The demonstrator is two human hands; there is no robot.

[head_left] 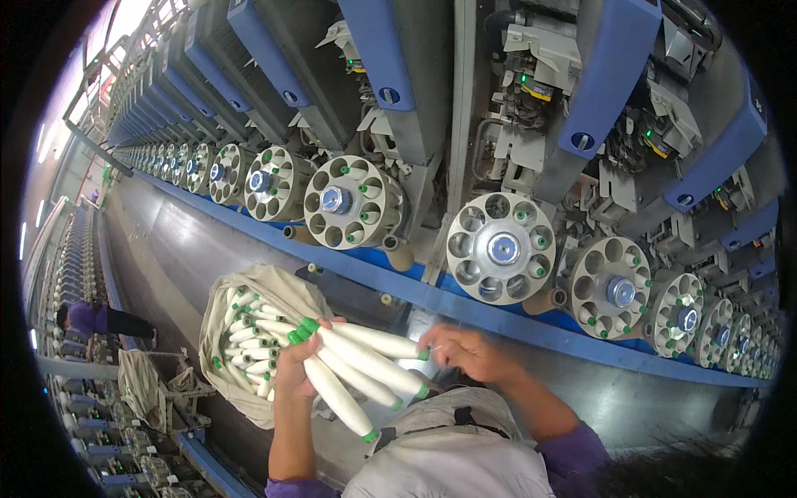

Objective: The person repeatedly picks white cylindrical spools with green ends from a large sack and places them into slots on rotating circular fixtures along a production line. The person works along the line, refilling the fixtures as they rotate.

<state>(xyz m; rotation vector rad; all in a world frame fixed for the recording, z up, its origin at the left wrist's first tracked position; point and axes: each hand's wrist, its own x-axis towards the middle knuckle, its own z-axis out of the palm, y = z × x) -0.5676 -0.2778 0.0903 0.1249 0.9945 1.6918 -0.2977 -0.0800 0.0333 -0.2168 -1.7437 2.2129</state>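
My left hand (297,358) is closed around the green ends of several white yarn bobbins (357,369), which fan out toward the right and toward me. Close to the far green tip of the topmost bobbin is my right hand (465,349), its fingers curled and slightly blurred. Whatever lies between those fingers, perhaps a yarn end, is too small to make out. Beside my left hand a cream cloth sack (217,322) stands open, filled with more white bobbins (249,336) with green ends.
Ahead runs a long winding machine with blue panels (610,79). Round bobbin magazines (501,248) with several pockets line its front, some pockets holding green-tipped bobbins. A blue rail (415,290) passes below them. Another machine row (70,290) and a person (100,319) in purple are at left.
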